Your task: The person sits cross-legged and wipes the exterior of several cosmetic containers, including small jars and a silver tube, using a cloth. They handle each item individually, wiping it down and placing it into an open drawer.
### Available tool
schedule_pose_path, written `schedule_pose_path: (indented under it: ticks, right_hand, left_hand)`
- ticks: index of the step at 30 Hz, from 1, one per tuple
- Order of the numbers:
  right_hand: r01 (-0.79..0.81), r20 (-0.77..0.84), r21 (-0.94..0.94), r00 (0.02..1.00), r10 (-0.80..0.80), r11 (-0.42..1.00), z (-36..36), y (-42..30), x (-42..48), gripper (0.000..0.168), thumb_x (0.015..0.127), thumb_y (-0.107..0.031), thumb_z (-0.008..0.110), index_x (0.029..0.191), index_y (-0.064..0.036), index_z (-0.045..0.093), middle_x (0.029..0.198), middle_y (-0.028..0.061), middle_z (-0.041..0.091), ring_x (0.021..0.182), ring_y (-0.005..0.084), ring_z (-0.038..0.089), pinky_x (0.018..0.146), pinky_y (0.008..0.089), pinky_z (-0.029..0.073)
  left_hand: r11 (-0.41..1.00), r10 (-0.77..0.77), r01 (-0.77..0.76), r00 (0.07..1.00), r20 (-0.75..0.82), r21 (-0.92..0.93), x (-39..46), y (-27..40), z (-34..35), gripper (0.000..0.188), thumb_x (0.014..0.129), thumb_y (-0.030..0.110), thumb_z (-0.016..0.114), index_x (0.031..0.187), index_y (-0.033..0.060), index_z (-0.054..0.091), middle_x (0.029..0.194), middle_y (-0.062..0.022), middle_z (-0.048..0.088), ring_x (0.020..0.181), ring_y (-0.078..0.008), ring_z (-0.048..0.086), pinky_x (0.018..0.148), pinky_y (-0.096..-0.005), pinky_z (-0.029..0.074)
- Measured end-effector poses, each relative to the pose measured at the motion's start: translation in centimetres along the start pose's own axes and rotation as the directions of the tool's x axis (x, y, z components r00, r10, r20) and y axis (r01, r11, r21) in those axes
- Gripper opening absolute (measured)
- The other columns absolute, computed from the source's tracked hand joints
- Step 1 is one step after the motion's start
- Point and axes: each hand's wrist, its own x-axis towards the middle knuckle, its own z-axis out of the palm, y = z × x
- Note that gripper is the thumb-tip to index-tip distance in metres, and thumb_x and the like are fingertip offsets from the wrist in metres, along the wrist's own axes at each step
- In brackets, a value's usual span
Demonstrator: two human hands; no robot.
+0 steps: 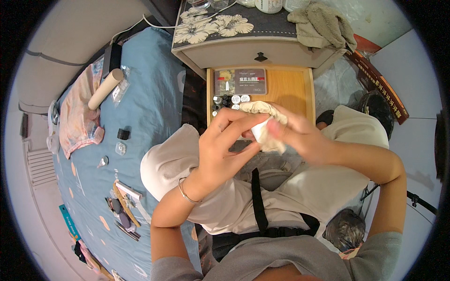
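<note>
My left hand (223, 140) pinches a small white item (259, 130), partly hidden by fingers, above the lap. Pressed against that item is a cream cloth (270, 140), bunched in my right hand (302, 135), which is slightly blurred. Just beyond the hands, an open wooden drawer (310, 84) holds a dark flat box (240, 82) with a flower picture and writing. Near that box stand several small bottles or jars with white lids (236, 99) and black ones (226, 100), some of them hidden behind my left hand.
At left, a bed with a blue sheet (154, 87) holds a beige cylinder (106, 89), a black cap-like item (123, 134), a small clear container (121, 148) and a cluster of small tools (125, 205). An olive towel (321, 26) hangs over the cabinet's corner. A black bag (346, 230) lies at lower right.
</note>
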Motion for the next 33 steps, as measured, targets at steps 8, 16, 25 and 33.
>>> schedule_pose_path:
  ticks: [8,16,25,33]
  right_hand:
    - [-0.021,0.023,0.038,1.000,0.020,0.999,-0.1,-1.3,0.3,0.043,0.099,-0.033,0.040,0.127,-0.001,0.042,0.103,0.0030,0.056,0.095,0.0084,0.050,0.083,0.0235,0.041]
    - [0.016,0.019,-0.136,1.000,-0.014,0.991,-0.2,0.3,0.7,0.040,0.097,-0.029,0.047,0.125,0.000,0.042,0.104,0.0059,0.057,0.094,0.0102,0.052,0.081,0.0263,0.043]
    - [-0.179,0.136,0.352,0.981,0.139,0.919,-0.4,-1.2,1.4,0.049,0.099,-0.039,0.034,0.130,-0.001,0.041,0.116,0.0113,0.057,0.104,0.0151,0.056,0.089,0.0285,0.044]
    - [-0.214,0.042,0.221,0.977,0.210,0.951,-0.3,-0.5,1.3,0.049,0.099,-0.039,0.035,0.130,0.000,0.040,0.110,0.0085,0.057,0.100,0.0128,0.054,0.087,0.0260,0.043]
  left_hand:
    - [0.991,-0.048,0.042,0.998,-0.047,-0.127,-0.1,-0.2,0.0,0.047,0.064,-0.006,0.073,0.109,0.0067,0.066,0.089,-0.0043,0.056,0.074,-0.0122,0.056,0.065,-0.0231,0.048]
    - [0.953,0.003,-0.039,0.993,0.120,0.302,0.1,0.1,0.0,0.047,0.062,-0.002,0.068,0.107,0.0068,0.064,0.087,-0.0070,0.054,0.077,-0.0221,0.056,0.067,-0.0298,0.047]
    - [0.987,-0.161,0.160,0.983,-0.085,-0.013,0.5,-0.3,-0.1,0.040,0.064,0.006,0.076,0.102,0.0062,0.062,0.099,-0.0068,0.060,0.085,-0.0248,0.054,0.074,-0.0317,0.045]
    - [0.908,0.104,-0.070,0.993,-0.061,0.413,0.3,-0.4,-0.4,0.037,0.058,0.009,0.077,0.093,0.0145,0.068,0.088,0.0032,0.060,0.084,-0.0199,0.052,0.074,-0.0320,0.038]
